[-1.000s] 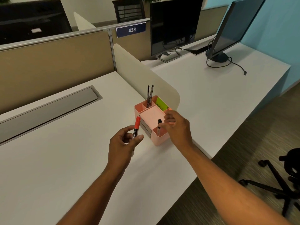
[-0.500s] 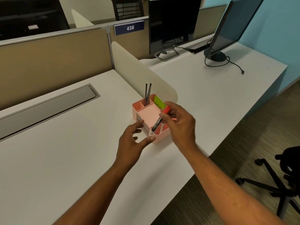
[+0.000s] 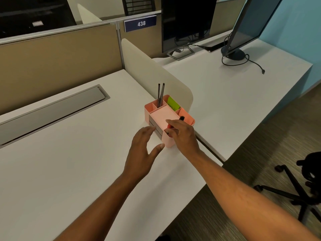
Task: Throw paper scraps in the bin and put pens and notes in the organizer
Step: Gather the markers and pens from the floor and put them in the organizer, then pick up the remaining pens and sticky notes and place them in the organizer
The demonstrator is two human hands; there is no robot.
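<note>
A pink desk organizer (image 3: 163, 116) stands on the white desk beside a cream divider. Two thin dark pens (image 3: 161, 94) stand upright in its back compartment, and green notes (image 3: 173, 105) sit in the compartment beside them. My right hand (image 3: 184, 138) hovers over the organizer's front compartment, fingers closed on a red marker (image 3: 169, 126) that points down into it. A black marker cap (image 3: 181, 117) pokes up just behind my fingers. My left hand (image 3: 144, 153) is open and holds nothing, at the organizer's front left corner.
The cream divider (image 3: 156, 75) rises right behind the organizer. A grey cable-tray cover (image 3: 52, 110) lies at the left. Two monitors (image 3: 187, 23) and a loose cable (image 3: 253, 63) are on the far desk. An office chair base (image 3: 295, 192) stands on the floor at right.
The red marker went from my left hand to my right hand, which lowered it into the organizer's front compartment. My left hand opened and moved toward the organizer.
</note>
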